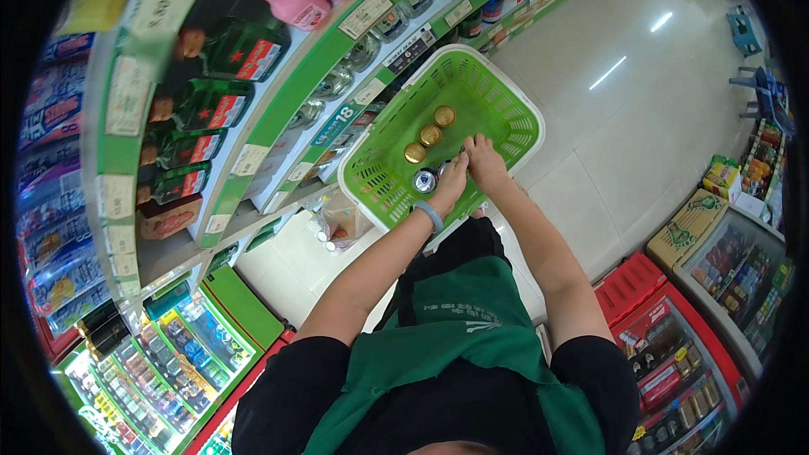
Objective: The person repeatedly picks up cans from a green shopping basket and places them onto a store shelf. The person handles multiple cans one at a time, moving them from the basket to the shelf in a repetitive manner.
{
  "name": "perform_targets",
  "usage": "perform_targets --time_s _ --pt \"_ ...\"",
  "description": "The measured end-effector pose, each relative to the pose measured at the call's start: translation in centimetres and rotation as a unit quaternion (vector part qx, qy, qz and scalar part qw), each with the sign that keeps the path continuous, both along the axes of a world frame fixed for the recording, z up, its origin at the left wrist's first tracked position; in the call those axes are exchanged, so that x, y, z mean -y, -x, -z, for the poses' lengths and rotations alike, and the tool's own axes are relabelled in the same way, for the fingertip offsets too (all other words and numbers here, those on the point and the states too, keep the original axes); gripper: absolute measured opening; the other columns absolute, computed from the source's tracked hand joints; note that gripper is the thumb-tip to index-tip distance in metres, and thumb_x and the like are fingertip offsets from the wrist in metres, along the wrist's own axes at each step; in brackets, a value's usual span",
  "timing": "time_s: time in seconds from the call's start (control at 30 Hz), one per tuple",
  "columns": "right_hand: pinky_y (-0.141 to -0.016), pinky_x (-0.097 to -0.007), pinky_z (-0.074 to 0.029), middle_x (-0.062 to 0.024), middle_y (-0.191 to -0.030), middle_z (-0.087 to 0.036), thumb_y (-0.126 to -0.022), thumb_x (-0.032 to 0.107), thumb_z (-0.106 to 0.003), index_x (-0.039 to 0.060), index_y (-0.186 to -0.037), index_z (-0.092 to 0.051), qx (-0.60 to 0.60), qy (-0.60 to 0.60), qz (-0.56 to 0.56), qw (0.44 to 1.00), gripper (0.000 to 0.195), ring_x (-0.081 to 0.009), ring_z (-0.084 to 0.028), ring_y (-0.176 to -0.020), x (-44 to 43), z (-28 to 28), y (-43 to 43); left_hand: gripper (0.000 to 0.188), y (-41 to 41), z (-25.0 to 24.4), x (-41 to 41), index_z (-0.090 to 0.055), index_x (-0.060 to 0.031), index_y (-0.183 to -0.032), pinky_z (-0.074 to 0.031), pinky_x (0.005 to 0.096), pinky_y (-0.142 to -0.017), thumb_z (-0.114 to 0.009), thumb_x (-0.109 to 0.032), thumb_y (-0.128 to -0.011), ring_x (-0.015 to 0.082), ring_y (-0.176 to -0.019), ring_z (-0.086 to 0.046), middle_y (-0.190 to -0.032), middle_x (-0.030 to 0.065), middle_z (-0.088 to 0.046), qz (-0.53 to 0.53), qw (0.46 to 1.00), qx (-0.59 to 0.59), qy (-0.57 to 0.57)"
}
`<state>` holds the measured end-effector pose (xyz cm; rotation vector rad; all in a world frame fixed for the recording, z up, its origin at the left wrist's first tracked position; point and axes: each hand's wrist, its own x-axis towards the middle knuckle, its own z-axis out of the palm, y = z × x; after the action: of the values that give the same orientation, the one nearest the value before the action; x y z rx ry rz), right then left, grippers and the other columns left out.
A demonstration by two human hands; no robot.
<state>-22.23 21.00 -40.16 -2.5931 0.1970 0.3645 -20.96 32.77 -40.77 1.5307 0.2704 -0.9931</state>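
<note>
A green plastic shopping basket point(373, 167) with a white rim is in front of me, and both my hands are inside it. Three gold-topped cans point(430, 135) stand in a slanting row on its floor. Nearer to me is a silver-topped can point(425, 181), with part of another can point(444, 167) showing beside my left hand. My left hand point(452, 188), with a grey band at the wrist, lies alongside that part-hidden can. Touching its fingertips, my right hand point(486, 164) has its fingers bent downward. What either hand grips is hidden by the fingers.
Shelves with green glass bottles point(218, 104) and pink bottles point(300, 6) run along the left. A plastic bag with items point(341, 227) lies on the tiled floor below them. Lit drink coolers point(158, 373) are at lower left; a red-framed cooler point(676, 354) is at lower right.
</note>
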Motion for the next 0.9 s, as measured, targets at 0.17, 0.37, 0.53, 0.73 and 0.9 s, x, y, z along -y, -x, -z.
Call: perform_targets --time_s 0.17,0.37,0.53,0.73,0.9 --pt "-0.074 -0.0378 -0.057 -0.0186 -0.108 -0.050 -0.079 0.013 -0.062 0.0042 -0.106 -0.042 -0.093 0.022 0.000 0.995 0.034 -0.0357 -0.055 -0.105 -0.7 4.2 -1.0 0.059 0.0 1.3 0.9 -0.048 0.0028 -0.130 -0.033 0.0334 -0.104 -0.033 -0.046 -0.100 0.0239 -0.123 -0.046 -0.133 0.0151 -0.051 0.018 0.999 -0.008 -0.038" --pt "-0.081 -0.0427 -0.054 -0.0198 -0.119 -0.048 -0.080 0.017 -0.063 0.0049 -0.114 -0.044 -0.141 0.033 -0.003 0.989 0.041 -0.0370 -0.050 -0.115 -1.4 4.7 -1.1 0.058 -0.4 1.1 0.7 -0.046 0.0026 -0.132 -0.033 0.0321 -0.104 -0.031 -0.044 -0.101 0.0232 -0.124 -0.046 -0.133 0.0146 -0.051 -0.008 0.999 -0.041 0.012" --pt "-0.099 -0.0525 -0.038 -0.0173 -0.141 -0.038 -0.082 0.018 -0.059 0.0095 -0.129 -0.046 -0.039 0.076 -0.033 0.996 0.050 -0.0397 -0.040 -0.127 -2.0 0.6 0.0 0.055 0.0 -1.4 -0.8 -0.053 0.0028 -0.122 -0.039 0.0362 -0.098 -0.030 -0.043 -0.101 0.0299 -0.116 -0.052 -0.123 0.0197 -0.057 0.046 0.996 0.071 -0.013" --pt "-0.089 -0.0377 -0.048 -0.0174 -0.119 -0.058 -0.075 0.004 -0.060 0.0048 -0.117 -0.056 0.146 -0.104 -0.026 0.983 0.042 -0.0347 -0.056 -0.109 -4.6 -16.4 -0.6 0.040 -0.2 -15.7 -5.8 -0.051 0.0055 -0.116 -0.040 0.0392 -0.095 -0.039 -0.029 -0.099 0.0367 -0.108 -0.052 -0.114 0.0239 -0.054 0.034 0.935 0.349 -0.041" --pt "-0.087 -0.0397 -0.050 -0.0170 -0.121 -0.057 -0.072 -0.005 -0.061 0.0027 -0.116 -0.057 0.370 -0.216 -0.094 0.899 0.045 -0.0350 -0.057 -0.108 -10.2 -30.8 -4.1 0.051 -1.0 -30.9 -12.2 -0.036 0.0075 -0.134 -0.032 0.0393 -0.106 -0.040 -0.029 -0.099 0.0382 -0.126 -0.040 -0.137 0.0244 -0.038 -0.007 0.855 0.518 -0.023"
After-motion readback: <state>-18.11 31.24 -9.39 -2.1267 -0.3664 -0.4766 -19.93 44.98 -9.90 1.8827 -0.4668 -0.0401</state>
